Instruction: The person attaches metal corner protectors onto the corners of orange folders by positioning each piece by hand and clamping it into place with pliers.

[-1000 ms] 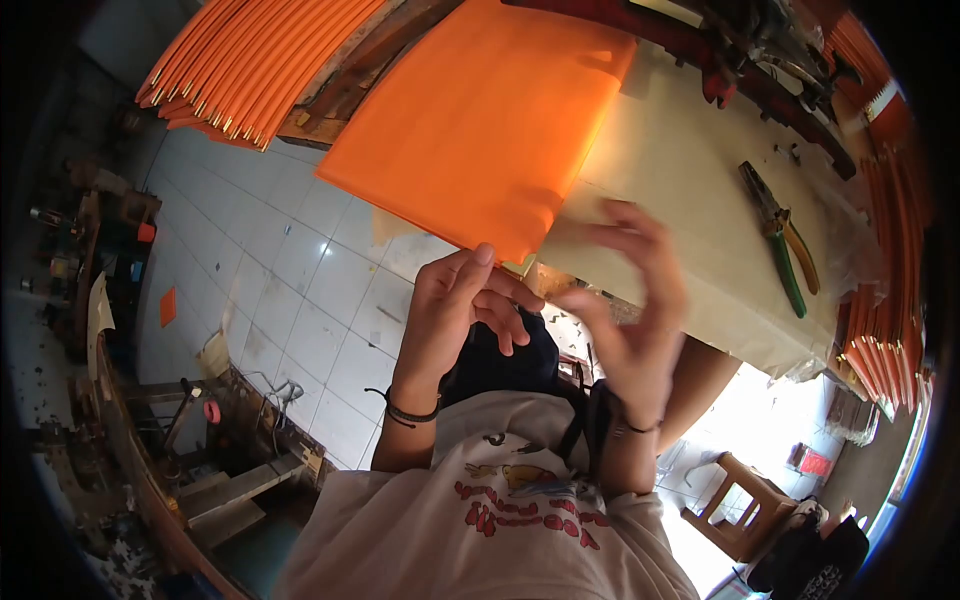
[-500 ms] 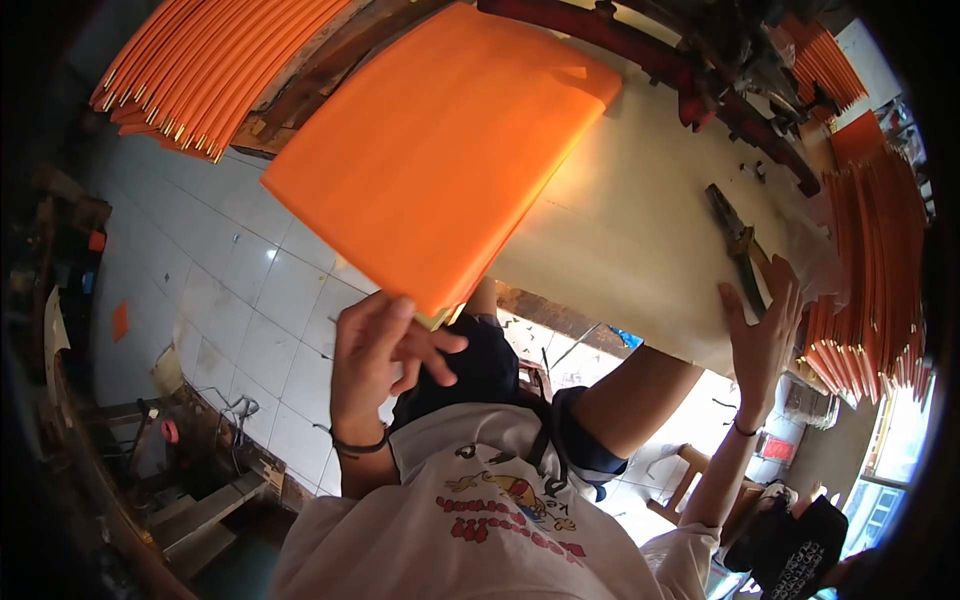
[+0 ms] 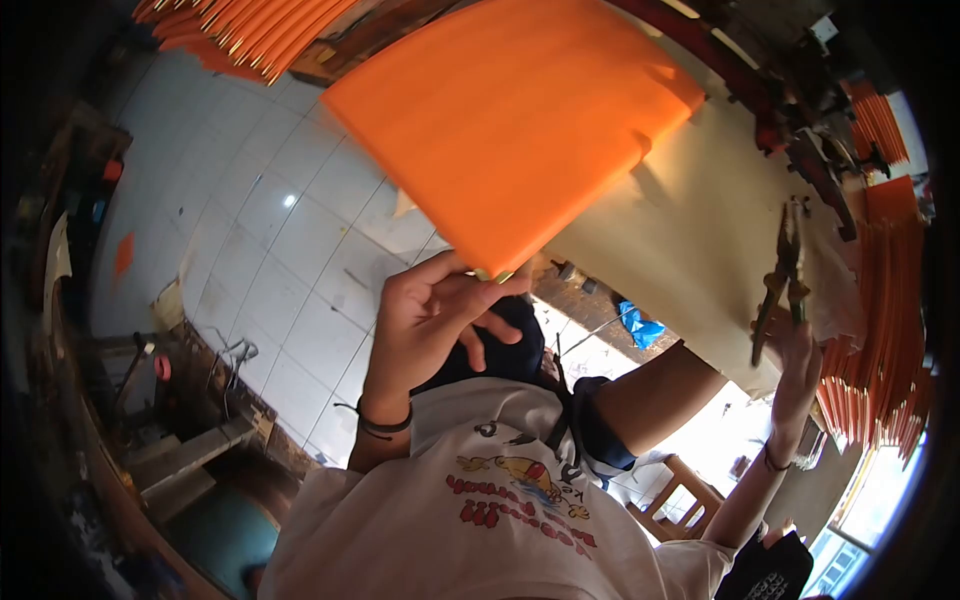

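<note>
A large orange cover (image 3: 520, 130) lies over the table edge, its near corner jutting toward me with a small gold-coloured metal piece (image 3: 492, 276) on it. My left hand (image 3: 435, 310) pinches that corner between thumb and fingers; the lower fingers hang loosely apart. On the right, a pair of pliers (image 3: 783, 270) points jaws-up over the table, its handles spread. My right hand (image 3: 797, 365) has hold of one handle near its end; the fingers are partly hidden by the angle.
The pale table sheet (image 3: 690, 230) runs under the cover. Orange pieces with gold corners are stacked at the upper left (image 3: 265, 35) and right (image 3: 885, 320). A dark red metal frame (image 3: 800, 150) stands at the back right. Below the table are a blue plastic bag (image 3: 640, 325) and a wooden stool (image 3: 680, 500).
The pliers, which lay on the table under my right hand, are now lifted by a handle with the handles spread. My left hand has closed in on the cover's corner. The camera view has shifted.
</note>
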A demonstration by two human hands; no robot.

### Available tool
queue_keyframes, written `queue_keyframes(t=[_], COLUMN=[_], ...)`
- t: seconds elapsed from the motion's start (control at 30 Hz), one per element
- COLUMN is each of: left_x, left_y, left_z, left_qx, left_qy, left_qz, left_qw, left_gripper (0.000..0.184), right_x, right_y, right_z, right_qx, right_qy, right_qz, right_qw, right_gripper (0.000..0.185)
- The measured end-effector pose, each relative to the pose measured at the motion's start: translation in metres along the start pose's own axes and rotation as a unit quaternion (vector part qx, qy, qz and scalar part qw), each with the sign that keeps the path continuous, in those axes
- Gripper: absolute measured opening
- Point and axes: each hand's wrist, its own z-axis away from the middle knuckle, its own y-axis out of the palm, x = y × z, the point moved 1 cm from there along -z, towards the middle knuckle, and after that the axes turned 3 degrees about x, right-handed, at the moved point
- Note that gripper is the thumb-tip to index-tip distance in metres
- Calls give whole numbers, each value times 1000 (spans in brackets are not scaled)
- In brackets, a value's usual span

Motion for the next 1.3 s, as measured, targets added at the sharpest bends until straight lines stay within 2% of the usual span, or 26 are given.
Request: queue_keyframes(t=[0.03, 0.1, 0.13, 0.17, 0.2, 0.33, 0.4, 0.5, 0.6, 0.77, 0.83, 0.9, 1.0, 1.1, 1.2, 1.3], left_x=[-1, -1, -2, -3, -2, -1, 3, 13, 11, 12, 13, 14, 15, 17, 15, 11], left_y=[0, 0, 1, 1, -1, -4, -7, -10, -15, -16, -17, -16, -16, -15, -17, -15], left_z=[0, 0, 0, -1, -1, -3, -5, -8, -10, -12, -11, -11, -12, -13, -11, -11], left_qx=[5, 12, 12, 13, 21, 33, 43, 44, 64, 68, 67, 57, 61, 55, 49, 45], left_qy=[-1, -3, 2, 7, 6, 9, 26, 69, 59, 47, 49, 49, 62, 69, 54, 41], left_qz=[14, -7, -14, -20, -21, -25, -22, -12, -31, -36, -33, -28, -14, -9, -58, -43], left_qw=[1000, 1000, 1000, 1000, 1000, 999, 998, 997, 996, 996, 996, 997, 996, 996, 996, 997], left_gripper=[31, 38, 38, 38, 40, 39, 38, 37, 34, 28, 26, 26, 26, 28, 30, 32], right_x=[6, 48, 46, 56, 63, 78, 75, 66, 68, 76, 76, 74, 78, 77, 76, 81], right_y=[12, 45, 50, 61, 78, 109, 122, 137, 131, 144, 148, 146, 140, 142, 147, 147], right_z=[3, 6, 12, 12, 8, 8, 5, 10, 8, 2, 4, 8, 11, 14, 12, 9], right_qx=[24, 83, 127, 197, 203, 307, 304, 293, 334, 315, 340, 382, 393, 381, 357, 362], right_qy=[-54, -93, -57, -10, -62, 49, 23, 24, 41, -92, -68, 15, 65, 31, -41, -20], right_qz=[-154, -78, -93, -126, -105, -132, -101, -136, -148, -163, -188, -217, -179, -184, -179, -155], right_qw=[986, 989, 986, 972, 971, 941, 947, 946, 930, 931, 919, 898, 900, 905, 916, 919], right_gripper=[54, 64, 65, 60, 56, 35, 31, 30, 25, 23, 27, 35, 37, 37, 26, 20])
